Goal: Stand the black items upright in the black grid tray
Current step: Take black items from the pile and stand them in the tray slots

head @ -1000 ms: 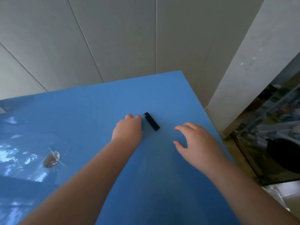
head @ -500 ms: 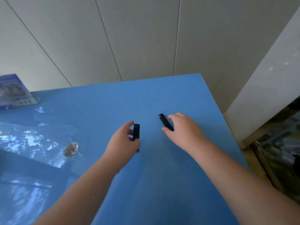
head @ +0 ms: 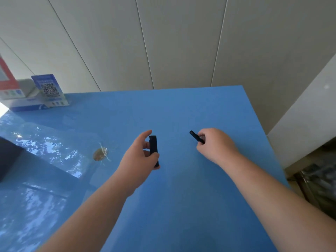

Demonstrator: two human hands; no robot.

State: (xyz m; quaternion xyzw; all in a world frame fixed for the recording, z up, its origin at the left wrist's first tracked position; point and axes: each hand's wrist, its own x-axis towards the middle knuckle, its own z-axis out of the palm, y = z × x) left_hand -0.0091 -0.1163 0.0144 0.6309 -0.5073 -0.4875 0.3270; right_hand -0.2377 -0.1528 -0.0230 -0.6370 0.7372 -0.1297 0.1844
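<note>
1. We have one black item in each hand, both off the blue table [head: 181, 197]. Left hand [head: 140, 157] pinches the left black item [head: 153, 150] between thumb and curled fingers. Right hand [head: 216, 144] has its fingers curled round the right black item [head: 196, 136].
2. Axis, left item: near upright, top end clear above the fingers, bottom end poking out below the thumb. Already close to the pose a grid cell wants.
3. Axis, right item: slanted, free end pointing up and left toward the left hand, the rest buried in the fist. We judge it needs a wrist turn before it can go in upright.
4. The key relation we can't get: no grid is visible. A dark block [head: 9, 157] is cut off at the frame edge, well left of the left hand. It might be the tray, can't confirm. If so, the left hand is nearer.
5. Hard to read: the right item's held end, and both fingertip contacts. Glare covers the table left of the left hand, around a small brownish object [head: 100, 154].
</note>
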